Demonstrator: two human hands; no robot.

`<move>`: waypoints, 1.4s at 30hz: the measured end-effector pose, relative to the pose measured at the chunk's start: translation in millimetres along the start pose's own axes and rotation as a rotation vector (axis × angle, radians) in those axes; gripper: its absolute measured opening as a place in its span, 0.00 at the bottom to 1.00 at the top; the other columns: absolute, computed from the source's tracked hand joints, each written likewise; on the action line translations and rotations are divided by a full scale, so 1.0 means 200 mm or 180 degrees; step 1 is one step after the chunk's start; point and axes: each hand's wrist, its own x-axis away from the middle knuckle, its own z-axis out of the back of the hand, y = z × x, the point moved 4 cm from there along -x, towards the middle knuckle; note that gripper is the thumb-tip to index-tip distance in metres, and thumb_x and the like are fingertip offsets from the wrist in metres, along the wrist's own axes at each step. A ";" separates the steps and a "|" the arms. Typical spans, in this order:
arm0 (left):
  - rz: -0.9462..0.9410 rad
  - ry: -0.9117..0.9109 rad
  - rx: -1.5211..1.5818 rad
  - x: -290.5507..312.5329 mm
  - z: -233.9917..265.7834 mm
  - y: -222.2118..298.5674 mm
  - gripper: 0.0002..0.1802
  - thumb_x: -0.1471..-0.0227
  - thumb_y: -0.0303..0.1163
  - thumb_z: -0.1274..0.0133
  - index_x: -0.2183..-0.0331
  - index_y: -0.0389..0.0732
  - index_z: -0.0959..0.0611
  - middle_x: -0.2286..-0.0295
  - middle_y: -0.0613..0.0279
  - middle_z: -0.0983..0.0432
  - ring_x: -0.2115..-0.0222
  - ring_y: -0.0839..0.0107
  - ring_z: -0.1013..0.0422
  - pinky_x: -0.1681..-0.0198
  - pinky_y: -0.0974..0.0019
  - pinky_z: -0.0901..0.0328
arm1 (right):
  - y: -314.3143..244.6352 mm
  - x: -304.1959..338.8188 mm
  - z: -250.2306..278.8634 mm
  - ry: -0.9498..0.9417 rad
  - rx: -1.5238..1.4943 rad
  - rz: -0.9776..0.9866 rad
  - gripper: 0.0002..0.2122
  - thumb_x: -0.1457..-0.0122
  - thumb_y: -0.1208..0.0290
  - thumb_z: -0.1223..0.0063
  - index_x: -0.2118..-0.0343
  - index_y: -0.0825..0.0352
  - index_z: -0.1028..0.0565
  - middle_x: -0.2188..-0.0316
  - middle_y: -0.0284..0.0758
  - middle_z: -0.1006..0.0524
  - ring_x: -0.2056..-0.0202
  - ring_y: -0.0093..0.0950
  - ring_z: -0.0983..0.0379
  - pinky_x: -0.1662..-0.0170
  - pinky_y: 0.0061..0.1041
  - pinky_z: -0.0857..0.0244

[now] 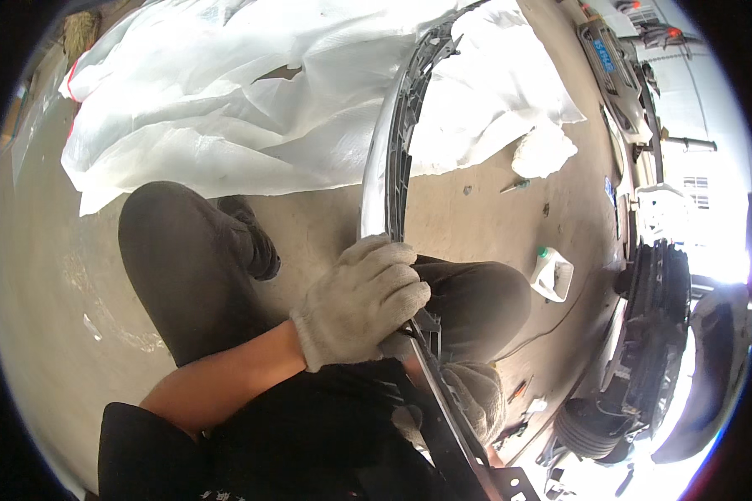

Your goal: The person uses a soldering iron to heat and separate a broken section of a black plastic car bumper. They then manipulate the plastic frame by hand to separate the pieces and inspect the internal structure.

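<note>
A long, curved car trim strip (378,179) runs from the top of the view down across my lap. Its outer face is shiny silver, and its inner side is black plastic with ribs and slots. My left hand (363,302), in a pale knitted work glove, is wrapped over the strip at about its middle. Beside the lower stretch, on the right, is my right hand (476,399) in a similar glove. The strip partly covers it and its fingers are hidden. Near the bottom edge a black end piece with holes (514,484) shows.
White plastic sheeting (226,125) lies crumpled ahead, under the strip's far end. To the right stand a white jug with a green cap (551,274), small tools (519,391) and a cable on the concrete floor. Car parts (651,326) line the right side, with a vehicle (614,75) beyond.
</note>
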 end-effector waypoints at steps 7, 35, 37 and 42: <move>0.0061 0.0045 -0.0061 0.01 0.00 -0.01 0.23 0.58 0.39 0.38 0.59 0.43 0.24 0.63 0.59 0.27 0.51 0.54 0.30 0.44 0.45 0.36 | 0.02 -0.03 -0.06 -0.0055 -0.0025 0.0054 0.26 0.57 0.61 0.26 0.57 0.71 0.22 0.64 0.41 0.20 0.69 0.39 0.23 0.69 0.35 0.29; 0.0061 0.0014 -0.0267 -0.01 0.00 0.02 0.22 0.58 0.36 0.37 0.59 0.45 0.26 0.64 0.62 0.26 0.55 0.53 0.28 0.51 0.50 0.34 | 0.05 -0.01 -0.05 0.0062 -0.0129 -0.0153 0.30 0.57 0.62 0.27 0.52 0.73 0.26 0.68 0.41 0.21 0.74 0.39 0.24 0.73 0.36 0.31; 0.0031 0.0052 -0.0252 -0.02 0.01 0.01 0.22 0.58 0.35 0.37 0.59 0.45 0.27 0.64 0.62 0.26 0.55 0.53 0.28 0.52 0.50 0.34 | 0.04 -0.03 -0.04 -0.0019 -0.0123 -0.0156 0.30 0.57 0.62 0.27 0.52 0.73 0.25 0.68 0.41 0.21 0.74 0.39 0.24 0.73 0.35 0.31; -0.0027 0.0069 -0.0253 0.00 -0.02 0.00 0.23 0.58 0.41 0.38 0.60 0.45 0.25 0.63 0.62 0.27 0.54 0.56 0.29 0.51 0.49 0.34 | 0.04 -0.02 -0.04 0.0143 -0.0060 -0.0057 0.29 0.57 0.62 0.27 0.54 0.73 0.25 0.69 0.40 0.21 0.74 0.38 0.24 0.74 0.34 0.31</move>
